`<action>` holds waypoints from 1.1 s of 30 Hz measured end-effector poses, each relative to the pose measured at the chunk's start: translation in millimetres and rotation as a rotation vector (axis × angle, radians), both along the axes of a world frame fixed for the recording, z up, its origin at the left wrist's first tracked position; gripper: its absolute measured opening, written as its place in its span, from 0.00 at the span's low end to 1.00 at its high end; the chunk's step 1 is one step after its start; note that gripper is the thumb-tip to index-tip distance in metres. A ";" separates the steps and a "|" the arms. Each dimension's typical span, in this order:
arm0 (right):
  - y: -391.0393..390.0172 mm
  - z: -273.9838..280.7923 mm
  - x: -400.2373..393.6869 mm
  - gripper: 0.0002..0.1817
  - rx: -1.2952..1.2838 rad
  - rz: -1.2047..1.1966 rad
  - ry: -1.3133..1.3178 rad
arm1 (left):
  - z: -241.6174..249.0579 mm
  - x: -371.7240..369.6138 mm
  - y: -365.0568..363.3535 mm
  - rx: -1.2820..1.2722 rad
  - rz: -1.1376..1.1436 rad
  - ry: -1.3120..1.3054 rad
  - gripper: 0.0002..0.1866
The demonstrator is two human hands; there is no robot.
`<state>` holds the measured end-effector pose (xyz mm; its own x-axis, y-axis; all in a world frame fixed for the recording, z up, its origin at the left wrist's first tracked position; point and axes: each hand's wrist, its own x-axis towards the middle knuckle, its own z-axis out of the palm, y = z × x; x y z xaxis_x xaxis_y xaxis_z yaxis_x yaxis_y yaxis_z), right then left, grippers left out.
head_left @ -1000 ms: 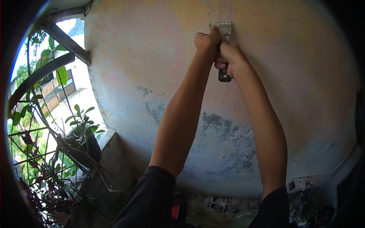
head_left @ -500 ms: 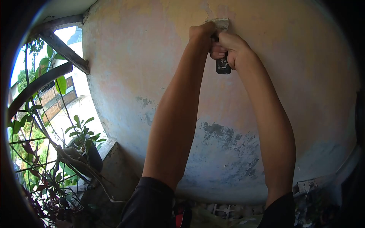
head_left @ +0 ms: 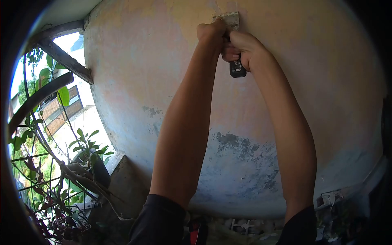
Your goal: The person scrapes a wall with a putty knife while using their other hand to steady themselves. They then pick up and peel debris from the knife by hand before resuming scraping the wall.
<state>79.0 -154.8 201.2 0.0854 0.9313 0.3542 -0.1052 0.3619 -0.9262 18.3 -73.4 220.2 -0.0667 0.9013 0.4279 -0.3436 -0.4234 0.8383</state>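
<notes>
A scraper (head_left: pixel 237 70) with a black handle and a wide, whitish-smeared blade is held up against the painted wall (head_left: pixel 134 73). My right hand (head_left: pixel 245 45) is wrapped around its handle, the butt end sticking out below. My left hand (head_left: pixel 211 30) is closed at the blade's lower left side, with its fingertips hidden behind the hand. Along its top edge the blade meets the wall, where the yellowish paint looks flaked. Lower down, the wall has a rough grey patch (head_left: pixel 241 143) of peeled paint.
Left of the wall is an opening with a dark wooden beam (head_left: pixel 67 61), a metal grid and a potted plant (head_left: pixel 99 169) on a ledge. A bare branch (head_left: pixel 87 179) reaches inward. Blurred rubble and a pale grid-like object (head_left: pixel 241 226) lie at the wall's foot.
Both hands and the scraper have shifted slightly left and up in the view. The wall and plants have also shifted a little left, so the camera has turned somewhat. The grip looks the same.
</notes>
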 end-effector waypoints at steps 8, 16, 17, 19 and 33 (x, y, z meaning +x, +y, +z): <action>11.7 10.2 9.4 0.17 0.032 0.110 -0.004 | 19.7 10.4 40.4 0.082 0.118 -0.009 0.24; 21.0 58.5 -17.2 0.13 0.155 0.052 0.093 | 80.2 -14.7 52.9 0.238 0.007 0.030 0.19; 22.8 54.9 -15.9 0.13 0.149 0.045 0.095 | 69.9 -15.6 40.5 0.239 -0.010 -0.017 0.22; 19.7 42.2 -17.2 0.14 0.161 0.063 0.084 | 56.2 -12.4 38.1 0.233 -0.031 -0.064 0.25; -27.6 -35.9 4.7 0.19 0.025 -0.131 -0.155 | -43.7 2.3 -8.8 0.143 0.132 0.093 0.24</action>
